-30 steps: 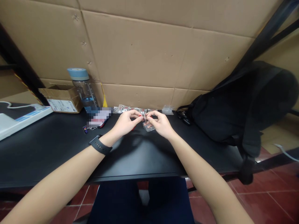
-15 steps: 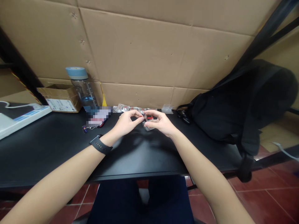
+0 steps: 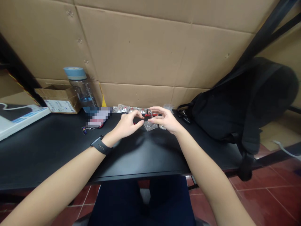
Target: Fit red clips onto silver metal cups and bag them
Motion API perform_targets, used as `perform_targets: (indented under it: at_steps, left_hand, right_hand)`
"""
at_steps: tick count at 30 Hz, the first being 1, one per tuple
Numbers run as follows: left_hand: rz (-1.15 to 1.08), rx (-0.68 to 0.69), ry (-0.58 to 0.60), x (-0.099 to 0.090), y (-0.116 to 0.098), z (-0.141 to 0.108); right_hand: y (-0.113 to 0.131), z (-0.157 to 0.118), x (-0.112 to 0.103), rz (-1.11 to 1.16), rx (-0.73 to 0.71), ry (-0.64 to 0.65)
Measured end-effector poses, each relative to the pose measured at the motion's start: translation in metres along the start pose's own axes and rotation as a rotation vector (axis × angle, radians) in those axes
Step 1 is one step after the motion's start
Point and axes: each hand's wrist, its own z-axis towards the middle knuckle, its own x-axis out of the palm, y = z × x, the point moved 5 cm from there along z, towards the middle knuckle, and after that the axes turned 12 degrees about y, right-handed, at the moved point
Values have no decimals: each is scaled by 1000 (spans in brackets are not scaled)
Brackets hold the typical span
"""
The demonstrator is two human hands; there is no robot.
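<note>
Red strands (image 3: 147,115) showed at a small disc-like part (image 3: 151,115), too small for me to identify. On my feed the right hand (image 3: 168,121) pinched it, thumb below, fingertips above, over the black table (image 3: 145,157). Left hand (image 3: 128,124) hung just beside: thumb and index curved, tips apart; I couldn't tell its other fingers. Crumpled clear plastic bag (image 3: 150,126) lay under the part. Behind, I logged plastic-wrapped round pieces (image 3: 124,109) along the cardboard wall (image 3: 141,56), blue-lidded water bottle (image 3: 81,89) left, black backpack (image 3: 223,110) right.
</note>
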Motion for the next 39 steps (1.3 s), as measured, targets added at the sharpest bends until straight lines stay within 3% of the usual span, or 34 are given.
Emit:
perform_targets:
  at_steps: [4,8,14,20,23,31,34,39]
  left_hand:
    - [402,55,244,18,7,-4]
    - [493,44,358,32,17,-5]
    - [444,10,295,33,16,-2]
    - [250,-120,76,19,16,5]
    - [187,-191,20,14,18,5]
    - [242,-237,114,24,25,3]
    - [377,-170,144,28,21,1]
    - [623,-29,174,35,6,-4]
  right_hand:
    - [2,-7,-20,-16,38,-60]
    - [-3,-9,-36,-36,22,-151]
    - [-7,-9,-42,-98,41,-166]
    - [-6,-10,-43,-84,63,-166]
    - [-7,-11,-45,-149,71,-164]
    - [-12,-11,-40,-235,141,-37]
    - [-11,-10,-31,-318,180,69]
    - [7,-13,-12,-656,160,212]
